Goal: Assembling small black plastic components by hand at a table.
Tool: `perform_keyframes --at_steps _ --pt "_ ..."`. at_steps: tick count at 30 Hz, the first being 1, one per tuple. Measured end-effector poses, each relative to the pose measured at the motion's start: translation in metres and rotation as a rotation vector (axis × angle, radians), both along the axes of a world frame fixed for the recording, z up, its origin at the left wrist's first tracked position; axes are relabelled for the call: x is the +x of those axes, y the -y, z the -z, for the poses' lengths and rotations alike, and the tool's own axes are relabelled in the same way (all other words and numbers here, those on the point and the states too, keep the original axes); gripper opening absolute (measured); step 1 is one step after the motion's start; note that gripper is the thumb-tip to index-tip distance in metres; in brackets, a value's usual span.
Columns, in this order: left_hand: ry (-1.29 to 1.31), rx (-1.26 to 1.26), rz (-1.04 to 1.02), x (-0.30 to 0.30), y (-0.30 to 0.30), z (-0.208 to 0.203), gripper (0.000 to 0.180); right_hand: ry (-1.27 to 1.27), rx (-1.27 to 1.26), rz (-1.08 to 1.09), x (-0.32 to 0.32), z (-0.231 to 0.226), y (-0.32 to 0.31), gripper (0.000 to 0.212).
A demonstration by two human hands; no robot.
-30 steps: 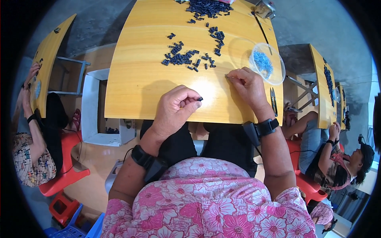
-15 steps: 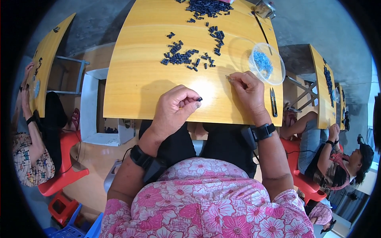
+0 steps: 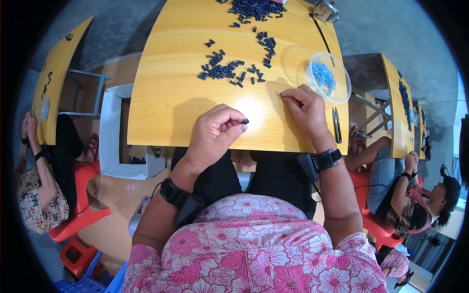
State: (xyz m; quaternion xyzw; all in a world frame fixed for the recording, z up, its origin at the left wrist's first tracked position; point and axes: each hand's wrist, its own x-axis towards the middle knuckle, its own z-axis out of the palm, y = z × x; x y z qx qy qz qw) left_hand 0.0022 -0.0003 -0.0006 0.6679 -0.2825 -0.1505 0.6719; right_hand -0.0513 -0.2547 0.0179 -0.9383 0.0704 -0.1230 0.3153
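Observation:
Between thumb and forefinger, my left hand (image 3: 212, 134) pinches a small black cylindrical part (image 3: 245, 121) over the table's near edge. My right hand (image 3: 310, 111) is low over the yellow wooden table (image 3: 166, 107), thumb and forefinger drawn together beside a few tiny pale bits (image 3: 277, 94). What sits between those fingertips is too small to make out. Just beyond that hand, a clear round plastic bowl (image 3: 347, 87) holds many tiny blue-and-clear pieces (image 3: 323, 78). Loose black parts (image 3: 222, 72) lie scattered ahead of my left hand.
Thread snips (image 3: 337, 126) lie right of my right hand. A thin black rod (image 3: 320, 35) and a metal cup (image 3: 326, 10) are at the far right, a larger heap of black parts (image 3: 256, 9) at the back. An open white box (image 3: 113, 134) stands left. People sit at tables on both sides.
My right hand's fingertips have shifted slightly, and the pale bits on the table show more plainly beside them. My left hand stays put. The person at left has lowered their hands.

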Motion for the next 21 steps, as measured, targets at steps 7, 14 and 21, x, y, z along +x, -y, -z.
perform_keyframes --at_steps 7,14,21 --pt "0.044 0.080 0.048 0.001 -0.003 -0.005 0.006 0.060 -0.133 -0.035 -0.001 0.004 -0.002 0.007" --pt "0.042 0.080 0.004 0.000 -0.002 -0.002 0.006 -0.003 -0.379 0.021 -0.003 0.006 -0.017 0.004" --pt "0.050 0.088 -0.012 -0.001 0.002 -0.004 0.006 0.139 -0.273 -0.081 -0.008 0.003 -0.025 0.012"
